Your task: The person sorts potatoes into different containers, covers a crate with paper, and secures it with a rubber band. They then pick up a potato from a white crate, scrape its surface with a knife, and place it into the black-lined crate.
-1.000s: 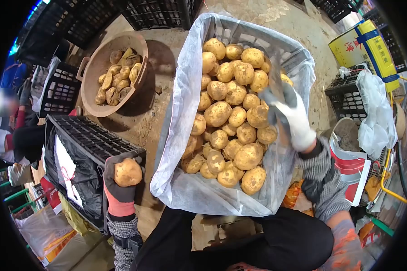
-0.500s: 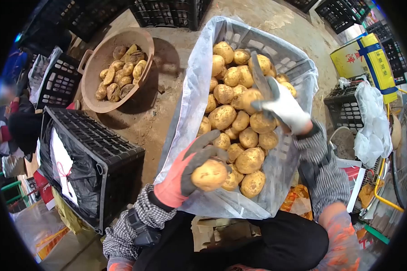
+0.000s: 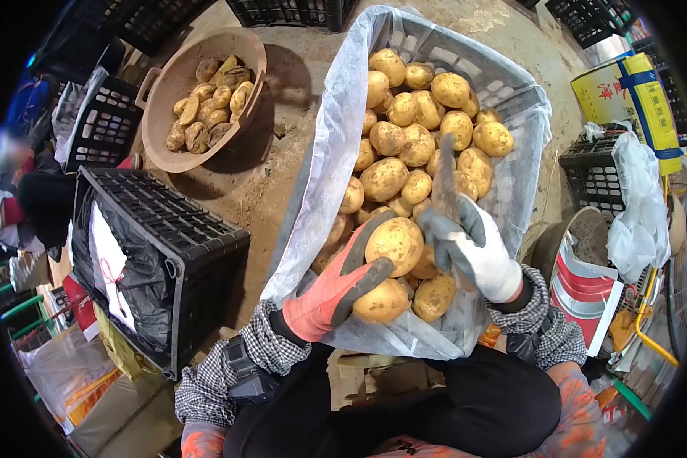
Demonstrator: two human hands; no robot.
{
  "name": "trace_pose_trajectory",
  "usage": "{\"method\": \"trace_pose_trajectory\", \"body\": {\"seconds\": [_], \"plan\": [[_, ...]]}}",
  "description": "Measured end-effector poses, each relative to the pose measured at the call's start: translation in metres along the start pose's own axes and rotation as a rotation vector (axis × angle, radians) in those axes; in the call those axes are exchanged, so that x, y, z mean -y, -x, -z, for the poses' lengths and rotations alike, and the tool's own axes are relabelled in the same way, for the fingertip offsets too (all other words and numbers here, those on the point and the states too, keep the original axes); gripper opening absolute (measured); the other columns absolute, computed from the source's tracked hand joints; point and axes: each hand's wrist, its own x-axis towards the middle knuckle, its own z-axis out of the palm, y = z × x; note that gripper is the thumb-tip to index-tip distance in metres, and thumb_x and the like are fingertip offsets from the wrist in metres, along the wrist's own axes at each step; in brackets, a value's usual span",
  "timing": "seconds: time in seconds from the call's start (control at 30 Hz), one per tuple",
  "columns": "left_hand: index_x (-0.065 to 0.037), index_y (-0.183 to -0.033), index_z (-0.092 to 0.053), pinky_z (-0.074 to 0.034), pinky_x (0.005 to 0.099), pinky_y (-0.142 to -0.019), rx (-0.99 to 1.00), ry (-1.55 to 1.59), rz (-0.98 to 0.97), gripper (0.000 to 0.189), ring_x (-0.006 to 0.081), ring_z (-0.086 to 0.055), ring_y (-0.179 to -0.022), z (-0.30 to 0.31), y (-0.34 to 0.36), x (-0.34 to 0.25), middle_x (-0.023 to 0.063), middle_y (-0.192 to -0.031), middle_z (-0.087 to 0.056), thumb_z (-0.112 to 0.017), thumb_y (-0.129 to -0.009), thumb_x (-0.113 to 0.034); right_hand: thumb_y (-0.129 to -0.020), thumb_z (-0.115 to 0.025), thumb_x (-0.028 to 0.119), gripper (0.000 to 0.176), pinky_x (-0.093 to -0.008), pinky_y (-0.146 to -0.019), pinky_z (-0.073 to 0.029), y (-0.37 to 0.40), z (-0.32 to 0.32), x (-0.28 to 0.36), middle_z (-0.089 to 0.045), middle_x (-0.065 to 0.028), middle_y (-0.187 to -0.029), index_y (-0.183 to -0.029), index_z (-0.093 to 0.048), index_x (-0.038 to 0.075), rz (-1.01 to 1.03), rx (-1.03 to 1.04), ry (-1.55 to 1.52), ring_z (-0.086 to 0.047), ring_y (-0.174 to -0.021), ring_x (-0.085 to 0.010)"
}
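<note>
My left hand [image 3: 336, 282], in a red and grey glove, is closed around a yellow potato [image 3: 394, 246], thumb below and fingers behind it. Just under that thumb is another potato [image 3: 382, 300]. A knife [image 3: 443, 177] is gripped in my right hand [image 3: 477, 248], which wears a white and grey glove; the blade points away from me and is blurred. Both hands are over the near half of a crate lined with white cloth [image 3: 324, 153]. Soil-specked potatoes [image 3: 384, 178] fill much of it.
A brown basin [image 3: 154, 130] with dark, damaged potatoes and cut pieces stands at the far left. Closer, a black crate [image 3: 206, 267] lies beside the lined one. On the right are a bucket [image 3: 588, 237], a plastic bag [image 3: 637, 206] and a yellow box [image 3: 599, 91].
My right hand and the knife have come down towards me, nearer my left hand. My left hand has shifted right and up over the crate, and its fingers now wrap a potato from the far side.
</note>
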Motion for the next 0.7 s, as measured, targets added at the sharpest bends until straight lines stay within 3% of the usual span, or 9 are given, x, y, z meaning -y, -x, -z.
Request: {"method": "trace_pose_trajectory", "body": {"seconds": [0.07, 0.3, 0.37, 0.47, 0.53, 0.57, 0.63, 0.67, 0.7], "plan": [[-0.004, -0.15, -0.02, -0.029, 0.0342, -0.111, -0.018, 0.008, -0.021, 0.068, 0.0196, -0.034, -0.135, 0.0, 0.0, -0.002, 0.0119, -0.147, -0.034, -0.054, -0.097, -0.029, -0.096, -0.052, 0.028, 0.036, -0.0238, -0.049, -0.043, 0.004, 0.0, 0.016, -0.058, -0.0024, -0.066, -0.114, -0.053, -0.002, -0.205, 0.121, -0.002, -0.053, -0.053, -0.0088], [-0.004, -0.15, -0.018, -0.022, 0.0353, -0.114, -0.1, -0.071, -0.087, 0.068, 0.0208, -0.027, -0.139, -0.002, 0.0, -0.004, 0.0123, -0.151, -0.028, -0.05, -0.098, -0.033, -0.092, -0.047, 0.017, 0.035, -0.0236, -0.052, -0.045, 0.009, -0.003, 0.004, -0.06, -0.0039, -0.07, -0.12, -0.052, -0.002, -0.254, 0.328, 0.016, -0.053, -0.054, -0.0092], [-0.003, -0.15, -0.017, -0.022, 0.0354, -0.114, -0.087, -0.095, -0.1, 0.068, 0.0208, -0.028, -0.139, -0.003, 0.001, -0.004, 0.0122, -0.15, -0.028, -0.049, -0.098, -0.034, -0.091, -0.047, 0.018, 0.039, -0.0249, -0.053, -0.046, 0.013, -0.005, 0.001, -0.062, -0.0054, -0.072, -0.125, -0.049, -0.002, -0.005, 0.432, 0.278, -0.055, -0.054, -0.0098], [-0.003, -0.15, -0.018, -0.023, 0.0355, -0.114, -0.091, -0.104, -0.11, 0.067, 0.0208, -0.029, -0.138, -0.003, -0.001, -0.004, 0.0116, -0.15, -0.03, -0.048, -0.099, -0.035, -0.09, -0.05, 0.018, 0.041, -0.0303, -0.058, -0.049, 0.007, -0.009, -0.012, -0.064, -0.0107, -0.077, -0.126, -0.049, -0.002, -0.18, 0.353, 0.069, -0.061, -0.06, -0.0185], [-0.004, -0.15, -0.019, -0.025, 0.0355, -0.113, -0.128, -0.085, -0.1, 0.065, 0.0204, -0.031, -0.136, 0.0, -0.002, 0.0, 0.0111, -0.148, -0.032, -0.047, -0.1, -0.035, -0.087, -0.054, 0.018, 0.043, -0.0374, -0.067, -0.051, 0.008, -0.006, -0.019, -0.065, -0.0175, -0.086, -0.126, -0.05, -0.002, 0.057, 0.282, 0.409, -0.064, -0.074, -0.031], [-0.004, -0.15, -0.019, -0.025, 0.0355, -0.113, -0.128, -0.085, -0.1, 0.065, 0.0204, -0.031, -0.136, 0.0, -0.002, 0.001, 0.0111, -0.148, -0.032, -0.047, -0.1, -0.035, -0.084, -0.059, 0.02, 0.046, -0.0427, -0.074, -0.05, 0.013, -0.01, -0.022, -0.064, -0.0212, -0.094, -0.125, -0.052, -0.001, 0.484, 0.229, 0.785, -0.062, -0.087, -0.039], [-0.004, -0.149, -0.02, -0.026, 0.0354, -0.112, -0.12, -0.388, -0.19, 0.065, 0.02, -0.032, -0.136, 0.001, -0.002, -0.001, 0.0112, -0.147, -0.033, -0.047, -0.1, -0.036, -0.084, -0.06, 0.021, 0.047, -0.0428, -0.073, -0.05, 0.012, -0.013, -0.018, -0.064, -0.0196, -0.09, -0.123, -0.053, -0.002, 0.409, 0.256, 0.705, -0.062, -0.084, -0.038], [-0.004, -0.149, -0.02, -0.026, 0.0354, -0.112, -0.118, -0.392, -0.19, 0.065, 0.02, -0.032, -0.136, 0.0, -0.001, -0.003, 0.0112, -0.147, -0.033, -0.047, -0.1, -0.036, -0.084, -0.06, 0.021, 0.047, -0.0428, -0.073, -0.05, 0.01, -0.012, -0.018, -0.064, -0.0196, -0.09, -0.123, -0.053, -0.002, 0.412, 0.252, 0.705, -0.062, -0.084, -0.038], [-0.004, -0.149, -0.02, -0.028, 0.0353, -0.111, -0.124, -0.26, -0.153, 0.064, 0.0199, -0.034, -0.135, -0.002, -0.001, -0.006, 0.0113, -0.146, -0.034, -0.048, -0.099, -0.034, -0.084, -0.06, 0.021, 0.047, -0.0425, -0.072, -0.05, 0.007, -0.009, -0.02, -0.064, -0.0194, -0.089, -0.124, -0.053, -0.003, 0.257, 0.269, 0.585, -0.062, -0.082, -0.0375]]}}
